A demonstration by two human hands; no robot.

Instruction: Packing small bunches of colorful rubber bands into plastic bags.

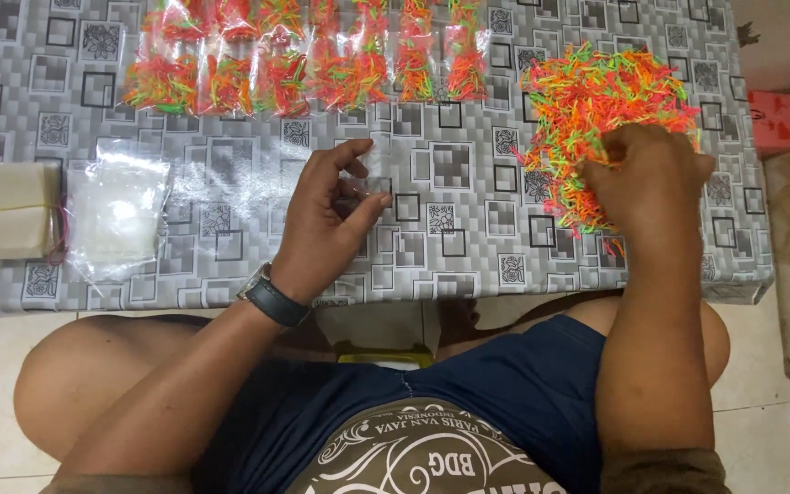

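Rubber bands (596,91) pinched by right hand (646,178), wrist bent down; left hand (326,224) raised, fingers holding clear bag (368,178)

Low table (230,183) w/ grey square-pattern cloth. Along far edge, left to centre: row of filled clear packets (304,55), orange/green/yellow bits inside. Near left edge: stack of cream sheets (6,210), banded; just beside it, touching, a pile of clear plastic bags (119,218). Red box (772,119) off right edge, on floor.
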